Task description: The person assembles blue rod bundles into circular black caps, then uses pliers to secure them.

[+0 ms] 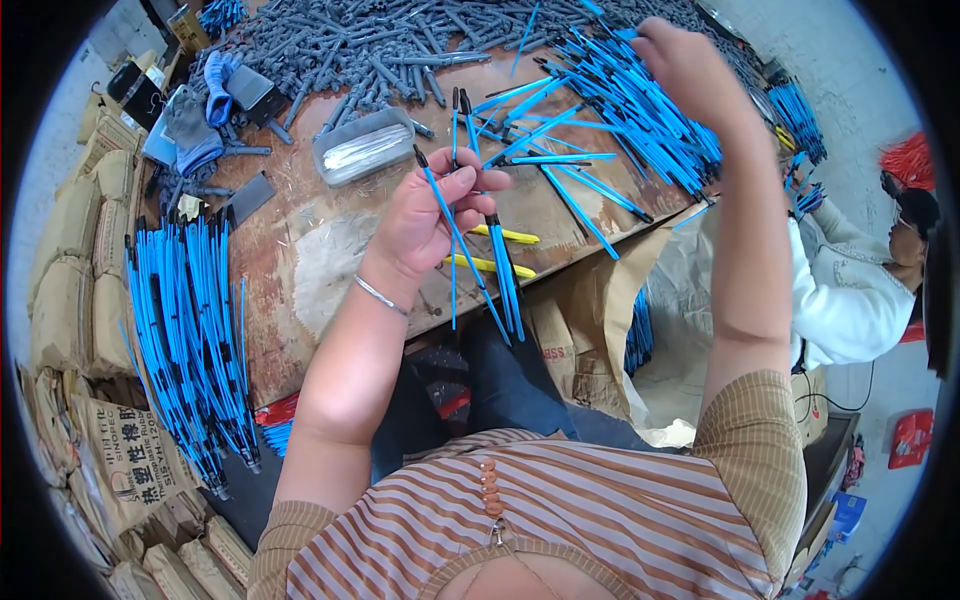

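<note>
Blue rods (pixel 505 280) protrude from left hand (pixel 425 215).

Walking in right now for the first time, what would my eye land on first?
Probably the bright blue rods: a big pile at the table's far right, with the right hand at its edge, and several rods in the left hand near the middle. Then the heap of dark grey parts spread along the table's far side.
</note>
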`<state>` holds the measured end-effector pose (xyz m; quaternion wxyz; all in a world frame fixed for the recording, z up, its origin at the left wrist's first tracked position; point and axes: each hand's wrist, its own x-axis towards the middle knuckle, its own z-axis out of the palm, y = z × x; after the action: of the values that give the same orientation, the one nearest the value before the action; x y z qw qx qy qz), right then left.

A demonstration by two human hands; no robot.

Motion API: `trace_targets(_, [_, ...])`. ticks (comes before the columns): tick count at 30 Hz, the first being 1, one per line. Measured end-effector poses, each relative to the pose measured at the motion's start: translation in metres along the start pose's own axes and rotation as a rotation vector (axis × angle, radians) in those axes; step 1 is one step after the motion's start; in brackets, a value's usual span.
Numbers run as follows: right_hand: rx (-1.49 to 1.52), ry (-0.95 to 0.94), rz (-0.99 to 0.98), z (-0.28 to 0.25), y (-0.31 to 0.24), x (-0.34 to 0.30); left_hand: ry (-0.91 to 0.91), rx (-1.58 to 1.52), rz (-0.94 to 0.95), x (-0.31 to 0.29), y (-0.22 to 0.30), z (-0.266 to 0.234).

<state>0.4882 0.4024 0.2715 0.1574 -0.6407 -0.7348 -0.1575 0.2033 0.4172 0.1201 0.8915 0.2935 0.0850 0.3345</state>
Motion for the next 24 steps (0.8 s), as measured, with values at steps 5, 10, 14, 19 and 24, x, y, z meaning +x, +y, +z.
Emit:
trace_targets(5, [0.536, -0.148, 0.087, -0.074, -0.019, -0.057, -0.136, -0.056, -0.016, 0.005, -0.002, -0.002])
trace_targets(10, [1.125, -0.432, 0.103, -0.003, -0.078, -0.094, -0.135, -0.120, -0.007, -0.006, -0.003, 0.008])
trace_targets(14, [0.870, -0.532, 0.159, 0.030, -0.107, -0.098, -0.066, -0.101, 0.204, -0.006, -0.008, 0.011])
trace_targets(19, [0.807, -0.427, 0.388, 0.080, -0.068, -0.042, -0.103, -0.109, 0.231, -0.001, -0.003, 0.004])
trace_targets(24, [0.236, 0.067, 0.564, 0.181, -0.028, 0.028, -0.340, -0.179, 0.108, -0.005, 0.007, 0.003])
